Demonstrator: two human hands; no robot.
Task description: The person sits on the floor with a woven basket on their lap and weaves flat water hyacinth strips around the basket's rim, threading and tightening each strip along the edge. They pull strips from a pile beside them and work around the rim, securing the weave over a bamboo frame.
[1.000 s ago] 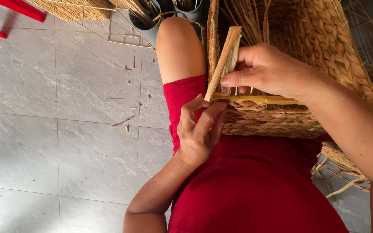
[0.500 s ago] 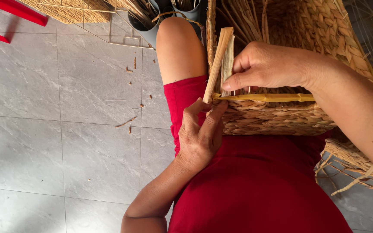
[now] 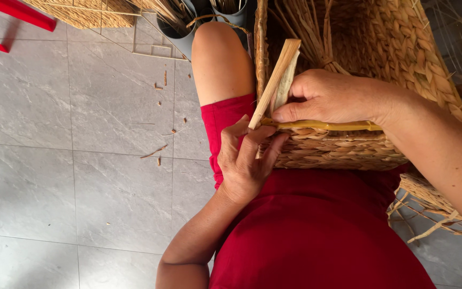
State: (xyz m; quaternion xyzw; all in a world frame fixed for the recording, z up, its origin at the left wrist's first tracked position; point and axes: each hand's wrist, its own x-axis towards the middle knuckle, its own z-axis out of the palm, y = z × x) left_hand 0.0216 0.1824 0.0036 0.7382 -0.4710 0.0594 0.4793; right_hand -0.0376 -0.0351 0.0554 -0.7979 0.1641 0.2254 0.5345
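Fingers of both hands pinched on a flat pale strip [image 3: 278,80], slanted up-right from the woven basket [image 3: 343,152] rim.

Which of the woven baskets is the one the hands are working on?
The big woven basket on the red lap, yellow-rimmed, with both hands at its edge; the others lie on the floor.

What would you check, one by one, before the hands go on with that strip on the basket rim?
1. Right hand pinches the pale flat strip: ok.
2. Left hand touches the strip's lower end: ok.
3. Woven basket rests on the lap against the red garment: ok.
4. Yellow rim band lies along the basket edge: ok.
5. Strip end tucked under the band: cannot tell.
6. More straw in the grey tubs: ok.
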